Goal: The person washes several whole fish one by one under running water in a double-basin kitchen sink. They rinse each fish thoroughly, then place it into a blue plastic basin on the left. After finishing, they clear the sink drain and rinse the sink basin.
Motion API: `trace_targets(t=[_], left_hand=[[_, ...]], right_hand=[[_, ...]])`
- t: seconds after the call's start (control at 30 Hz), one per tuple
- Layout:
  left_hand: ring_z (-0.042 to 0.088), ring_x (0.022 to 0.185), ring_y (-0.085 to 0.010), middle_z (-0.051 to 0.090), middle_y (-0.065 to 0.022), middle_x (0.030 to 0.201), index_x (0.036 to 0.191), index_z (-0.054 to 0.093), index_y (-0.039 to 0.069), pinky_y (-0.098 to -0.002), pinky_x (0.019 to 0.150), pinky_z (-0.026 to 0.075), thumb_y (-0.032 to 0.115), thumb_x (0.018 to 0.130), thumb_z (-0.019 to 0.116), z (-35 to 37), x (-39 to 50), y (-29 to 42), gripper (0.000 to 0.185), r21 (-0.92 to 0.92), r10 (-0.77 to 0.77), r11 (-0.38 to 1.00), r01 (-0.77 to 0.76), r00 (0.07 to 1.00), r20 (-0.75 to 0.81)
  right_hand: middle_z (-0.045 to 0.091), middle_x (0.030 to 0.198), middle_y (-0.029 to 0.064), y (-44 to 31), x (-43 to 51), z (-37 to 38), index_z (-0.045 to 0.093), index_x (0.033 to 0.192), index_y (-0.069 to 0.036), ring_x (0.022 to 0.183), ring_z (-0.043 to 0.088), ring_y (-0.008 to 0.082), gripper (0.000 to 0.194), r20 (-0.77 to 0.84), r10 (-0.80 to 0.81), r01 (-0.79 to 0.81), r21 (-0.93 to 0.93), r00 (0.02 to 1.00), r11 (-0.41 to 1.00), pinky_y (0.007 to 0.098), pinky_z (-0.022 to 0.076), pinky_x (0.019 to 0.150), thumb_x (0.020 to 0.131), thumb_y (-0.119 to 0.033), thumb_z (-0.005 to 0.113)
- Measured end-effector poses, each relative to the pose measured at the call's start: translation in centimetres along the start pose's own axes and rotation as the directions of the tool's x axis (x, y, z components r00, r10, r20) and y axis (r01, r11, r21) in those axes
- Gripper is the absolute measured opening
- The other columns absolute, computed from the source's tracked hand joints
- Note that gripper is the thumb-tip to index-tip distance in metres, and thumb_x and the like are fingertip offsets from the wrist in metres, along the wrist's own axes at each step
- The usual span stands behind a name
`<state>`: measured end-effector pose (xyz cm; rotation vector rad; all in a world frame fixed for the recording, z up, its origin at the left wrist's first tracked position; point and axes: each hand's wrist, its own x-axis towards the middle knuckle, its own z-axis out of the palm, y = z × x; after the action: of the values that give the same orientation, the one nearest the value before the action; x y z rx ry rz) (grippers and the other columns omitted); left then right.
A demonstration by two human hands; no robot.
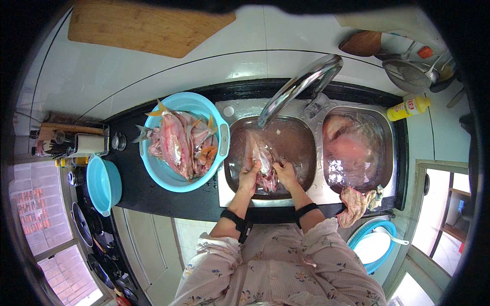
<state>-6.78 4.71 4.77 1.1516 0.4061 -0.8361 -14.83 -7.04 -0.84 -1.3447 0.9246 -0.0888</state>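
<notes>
A split-open fish [262, 155] lies in my two hands over the left basin [298, 183] of a steel double sink, its head end towards me. My left hand [249, 179] grips its left side near the head, thumb on top. The right side of the fish is held by my right hand [285, 175]. Above the basin arches the chrome faucet [294, 86]. To the left, a light-blue plastic basin [223, 139] holds several opened fish [174, 143] with yellowish tails. Cloudy, reddish water [354, 149] fills the right basin; what lies beneath is blurred.
A yellow bottle [409, 108] stands at the right rear corner. Crumpled cloths [353, 202] drape over the front right sink edge. Strainers and ladles [406, 75] hang on the right wall. An aqua tub [104, 185] and a utensil rack [90, 143] are at the left.
</notes>
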Motion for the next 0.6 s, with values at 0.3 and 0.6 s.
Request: trace_targets(t=[0.3,0.6], left_hand=[[0.057,0.095,-0.0147,0.059,-0.0049,0.107,0.116,0.052,0.005,-0.0304,0.082,0.047,0.013,0.083,0.065,-0.8,0.3,0.0,0.037,0.082,-0.029,0.996,0.024,0.998,0.061],[0.055,0.097,-0.0129,0.058,-0.0050,0.108,0.118,0.051,0.003,-0.0275,0.086,0.043,0.017,0.080,0.070,-1.4,0.4,0.0,0.044,0.143,-0.057,0.989,0.038,0.989,0.134]], right_hand=[[0.064,0.089,0.0185,1.5,1.5,0.4,0.060,0.096,0.011,0.083,0.061,0.0235,0.044,-0.015,0.058,-0.058,-0.005,0.998,0.998,0.0328,0.0460,0.076,0.078,-0.029,0.060],[0.064,0.091,0.0176,-1.0,1.9,0.2,0.060,0.097,0.012,0.086,0.061,0.0248,0.052,-0.077,0.080,-0.094,-0.202,0.994,0.975,0.0327,0.0459,0.077,0.078,-0.036,0.063]])
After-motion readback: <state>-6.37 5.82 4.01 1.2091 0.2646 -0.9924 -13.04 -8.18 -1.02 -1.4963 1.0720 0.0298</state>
